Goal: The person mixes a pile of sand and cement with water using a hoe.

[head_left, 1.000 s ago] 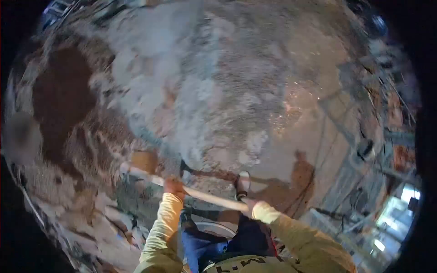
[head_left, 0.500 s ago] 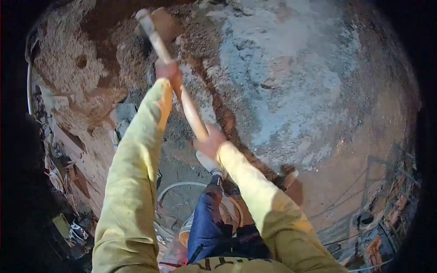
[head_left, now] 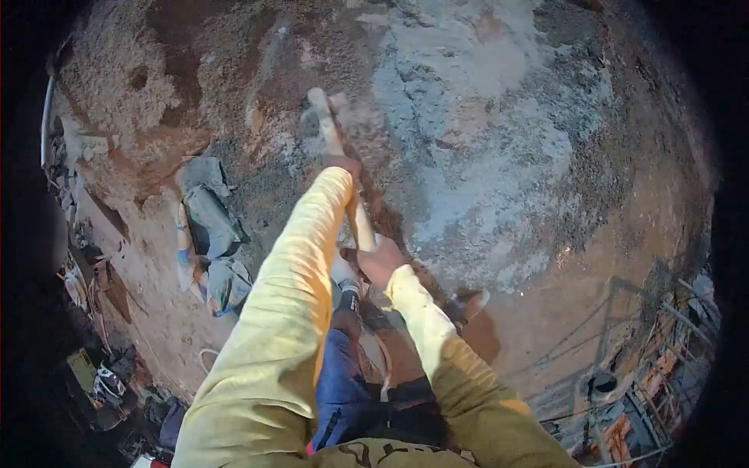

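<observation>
Brown earth (head_left: pixel 538 327) spreads across most of the view, with a broad patch of grey-white powdery material (head_left: pixel 484 171) ahead, right of centre. Two yellow sleeves (head_left: pixel 273 327) reach forward from the bottom edge, with blue trousers (head_left: pixel 339 382) between them. A pale wooden handle (head_left: pixel 361 222) slants forward and slightly left, its far end blurred beside the powdery patch. Fingers wrap around it in both places: left hand (head_left: pixel 343 164) farther out, right hand (head_left: pixel 381 263) nearer the body.
</observation>
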Tool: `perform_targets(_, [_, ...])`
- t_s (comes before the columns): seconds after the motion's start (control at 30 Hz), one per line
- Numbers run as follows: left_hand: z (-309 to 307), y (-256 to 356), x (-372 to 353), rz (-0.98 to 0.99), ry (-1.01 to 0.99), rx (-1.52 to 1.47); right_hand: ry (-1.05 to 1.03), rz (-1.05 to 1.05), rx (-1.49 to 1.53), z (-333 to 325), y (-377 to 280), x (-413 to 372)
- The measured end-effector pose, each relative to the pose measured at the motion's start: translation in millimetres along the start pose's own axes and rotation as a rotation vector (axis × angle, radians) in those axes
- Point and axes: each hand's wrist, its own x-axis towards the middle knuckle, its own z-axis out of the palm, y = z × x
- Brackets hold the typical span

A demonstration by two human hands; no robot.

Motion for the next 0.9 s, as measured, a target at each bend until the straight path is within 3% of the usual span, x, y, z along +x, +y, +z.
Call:
perform_targets(0.13, [31, 57, -30, 0.161, -0.184, 0.092, -0.173, 0.247, -0.006, -54, 7, -54])
perform_targets(0.23, [81, 94, -57, 0.297, -0.327, 0.186, -0.034, 0.072, -0.002, -78, 28, -99])
perform_targets(0.3, [117, 113, -74, 0.36, -0.392, 0.203, -0.061, 0.021, -0.102, -101, 43, -111])
perform_targets(0.33, [128, 115, -76, 0.378, -0.393, 0.153, -0.103, 0.103, -0.108, -109, 46, -114])
perform_targets(0.4, [133, 110, -69, 0.385, -0.348, -0.104, -0.176, 0.193, -0.085, -126, 36, -111])
perform_targets(0.43, [131, 109, -66, 0.311, -0.354, -0.495, -0.199, 0.204, -0.054, -136, 30, -106])
perform_targets(0.5, [133, 119, -59, 0.066, -0.392, -1.496, -0.275, 0.211, -0.082, -169, 16, -103])
perform_targets(0.53, [121, 132, -72, -0.334, -0.532, -1.931, -0.217, 0.168, -0.102, -187, 8, -111])
perform_targets(0.63, [136, 153, -41, -0.164, -0.331, -1.994, -0.294, 0.143, -0.128, -270, 2, -152])
perform_targets(0.73, [43, 254, -112, -0.326, -0.375, -2.281, -0.264, 0.104, -0.228, -369, 37, -221])
perform_targets(0.8, [46, 309, -98, -0.528, -0.418, -2.371, -0.075, -0.037, -0.421, -423, 85, -277])
perform_targets(0.83, [20, 366, -137, -0.481, -0.47, -2.371, 0.007, -0.098, -0.531, -443, 113, -302])
perform_targets(0.9, [37, 441, -137, -0.163, -0.582, -2.298, 0.161, -0.184, -0.465, -473, 198, -338])
